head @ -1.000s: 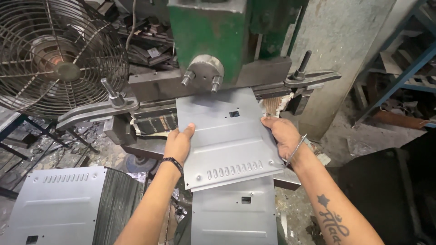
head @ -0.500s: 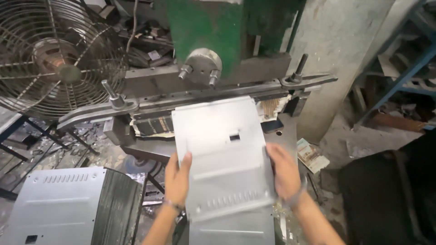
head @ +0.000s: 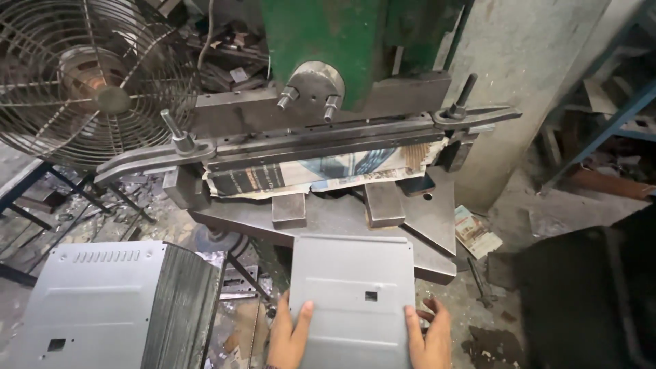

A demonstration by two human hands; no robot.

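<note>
Cluttered metal shop, gritty floor littered with scrap bits, rough grey concrete pillar (head: 526,75) up at 1 o'clock. Both hands sit down at 6 o'clock, gripping a grey sheet-metal panel (head: 352,294) by its side edges. Left hand (head: 290,335) has its thumb lying flat on top of the panel's left edge, fingers mostly tucked underneath, so it's closed on the sheet. Right hand (head: 430,335) does the same on the right edge, thumb on top, a couple of fingers splayed out beside it. Panel is flat, matte, with a small square cutout near its middle and a folded lip along the top.

Straight up at 12 there's a green press machine (head: 328,41) with a long dark steel bar (head: 307,143) across it, oily and worn. Crumpled printed paper (head: 307,174) in blue and white is jammed under that bar. Small printed card packet (head: 473,231) lies on the floor at 3. Stack of matching grey panels (head: 102,301) with vent slots sits at 8 o'clock, and a rusty wire-cage fan (head: 96,82) is at 10.
</note>
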